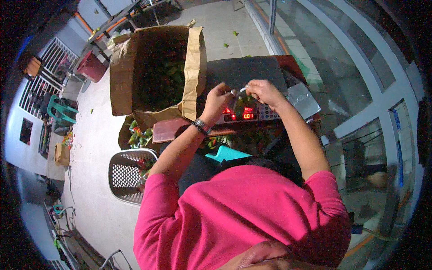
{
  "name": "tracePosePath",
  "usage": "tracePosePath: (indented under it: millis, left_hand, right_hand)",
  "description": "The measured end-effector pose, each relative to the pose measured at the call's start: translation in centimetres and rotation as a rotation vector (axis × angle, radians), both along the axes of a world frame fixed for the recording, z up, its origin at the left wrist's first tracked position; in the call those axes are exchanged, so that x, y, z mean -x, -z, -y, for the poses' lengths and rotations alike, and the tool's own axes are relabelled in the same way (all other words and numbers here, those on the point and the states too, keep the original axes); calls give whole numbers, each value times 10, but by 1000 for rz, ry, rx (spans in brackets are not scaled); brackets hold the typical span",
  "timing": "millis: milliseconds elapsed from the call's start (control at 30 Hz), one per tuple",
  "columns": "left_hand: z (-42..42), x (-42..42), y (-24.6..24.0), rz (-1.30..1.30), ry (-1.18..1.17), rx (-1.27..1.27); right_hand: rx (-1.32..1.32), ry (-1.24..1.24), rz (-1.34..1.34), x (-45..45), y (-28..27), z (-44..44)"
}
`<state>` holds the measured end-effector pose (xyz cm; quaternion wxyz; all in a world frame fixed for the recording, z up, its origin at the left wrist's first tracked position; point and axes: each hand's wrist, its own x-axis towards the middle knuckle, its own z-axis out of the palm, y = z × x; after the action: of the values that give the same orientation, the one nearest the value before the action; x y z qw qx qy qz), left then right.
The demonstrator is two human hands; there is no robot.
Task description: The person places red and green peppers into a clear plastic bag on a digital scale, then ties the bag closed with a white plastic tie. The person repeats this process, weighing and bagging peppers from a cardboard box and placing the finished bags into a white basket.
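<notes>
Over the front of a digital scale [268, 113] with red lit digits, my left hand [219, 99] and my right hand [263, 91] pinch the gathered top of a clear plastic bag [240, 103]. Green produce, perhaps peppers, shows through the bag, which hangs between the hands and partly hides the display. A thin whitish strip [242, 89] lies between my fingertips. Behind the hands spreads the scale's dark platform [246, 74]. Left of it stands a large open brown paper sack [193, 67] with dark green produce inside. Clear plastic bags [305, 101] lie right of the scale.
A white perforated basket [125, 168] holding red and green bagged produce stands on the floor at left, near another paper sack [124, 135]. A turquoise plastic piece [227, 154] is close to my body. Further off are a red bucket [92, 67] and a green stool [57, 109]. Glass panels line the right.
</notes>
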<state>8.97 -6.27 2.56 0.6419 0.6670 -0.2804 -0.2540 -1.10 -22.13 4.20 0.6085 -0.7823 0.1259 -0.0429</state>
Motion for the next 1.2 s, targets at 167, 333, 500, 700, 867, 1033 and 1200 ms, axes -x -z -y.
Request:
tracePosePath:
  millis: [167, 333, 500, 700, 867, 1033, 1200]
  left_hand:
    - [26, 17, -58, -494, 100, 339]
    - [15, 25, -47, -710, 509, 699]
    - [4, 2, -38, -524, 434, 389]
    - [11, -15, -32, -210, 171, 125]
    - [30, -13, -26, 554, -133, 9]
    - [36, -22, -20, 151, -240, -7]
    - [28, -50, 17, 672, -90, -398]
  right_hand:
    - [-564, 229, 342, 4, -20, -57]
    - [-945, -302, 454, 28, -11, -63]
    - [-643, -296, 426, 23, 3, -11]
    - [203, -95, 197, -19, -24, 21]
    - [464, 90, 67, -53, -29, 13]
    - [155, 220, 184, -76, 3, -3]
    - [410, 254, 376, -85, 38, 1]
